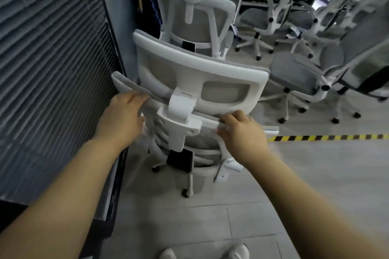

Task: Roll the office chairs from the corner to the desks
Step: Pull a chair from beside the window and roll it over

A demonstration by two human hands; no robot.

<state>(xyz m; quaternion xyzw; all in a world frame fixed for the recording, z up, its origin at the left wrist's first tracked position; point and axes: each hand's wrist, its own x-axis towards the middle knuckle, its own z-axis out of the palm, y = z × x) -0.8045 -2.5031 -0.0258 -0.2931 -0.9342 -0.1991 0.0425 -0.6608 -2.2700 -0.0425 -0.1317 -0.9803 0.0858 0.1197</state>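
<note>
Several white chairs (189,69), grey tiled floor (210,216) (striped tape (326,138)), slatted blinds (52,59)

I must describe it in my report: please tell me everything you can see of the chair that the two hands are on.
The nearest chair shows its back to the camera: white plastic frame, grey mesh back and headrest, a black block low on the spine, a white star base with dark casters. It stands on grey floor tiles, close beside the blinds. The right hand grips its top rail; the left hand touches it, grip blurred.
</note>
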